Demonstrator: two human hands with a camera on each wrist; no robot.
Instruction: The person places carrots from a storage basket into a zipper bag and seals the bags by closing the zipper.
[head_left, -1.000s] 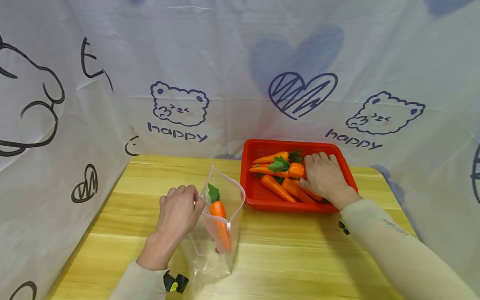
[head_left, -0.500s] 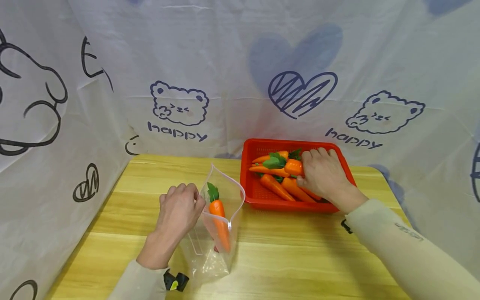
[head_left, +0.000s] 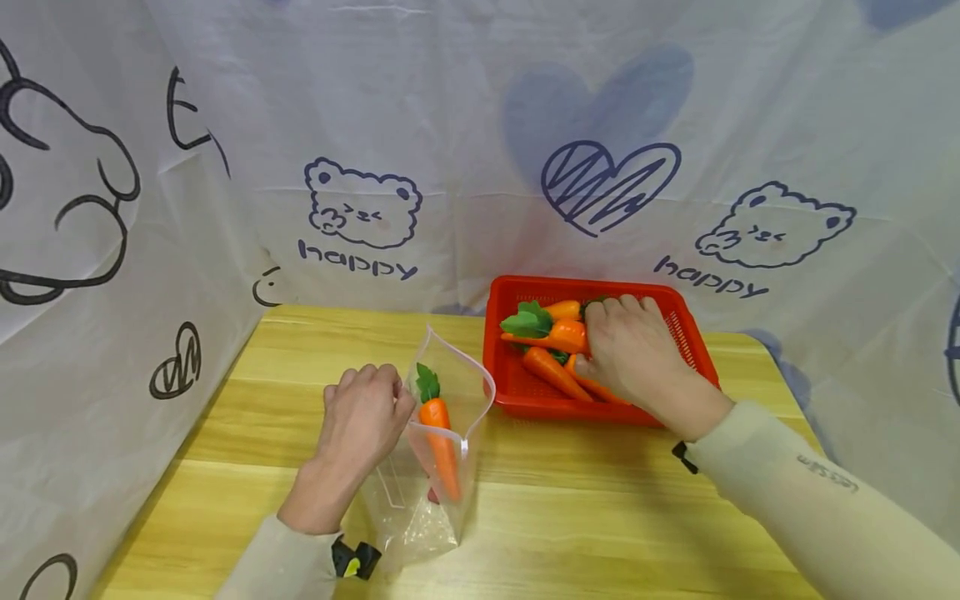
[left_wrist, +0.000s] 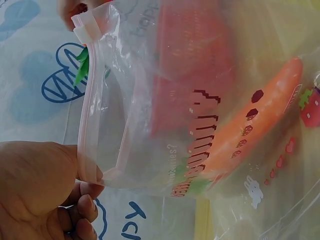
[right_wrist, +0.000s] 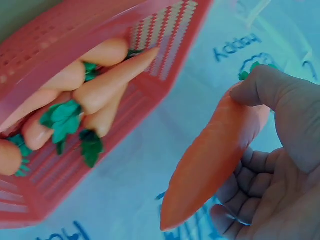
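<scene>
My left hand [head_left: 362, 429] pinches the rim of a clear slider zip bag [left_wrist: 132, 100], whose mouth gapes toward the top. Inside the bag a toy carrot [head_left: 442, 450] stands tilted, leaves upward. Printed letters and strawberries mark the bag's side in the left wrist view. Over the red basket, my right hand [head_left: 637, 354] grips another carrot [right_wrist: 215, 150] between thumb and fingers. That carrot hangs clear of the others in the right wrist view, tip pointing down. Several more carrots [right_wrist: 112, 82] with green leaves lie in the basket.
The red plastic basket [head_left: 693, 350] stands at the back right of the wooden table [head_left: 570, 517]. A white cloth [head_left: 465, 108] with bear and heart drawings hangs behind and to the left. The bag rests on the table, left of the basket.
My right hand has shifted slightly left over the basket, and the carrot it grips has moved left with it. The left hand and the bag stay almost where they were.
</scene>
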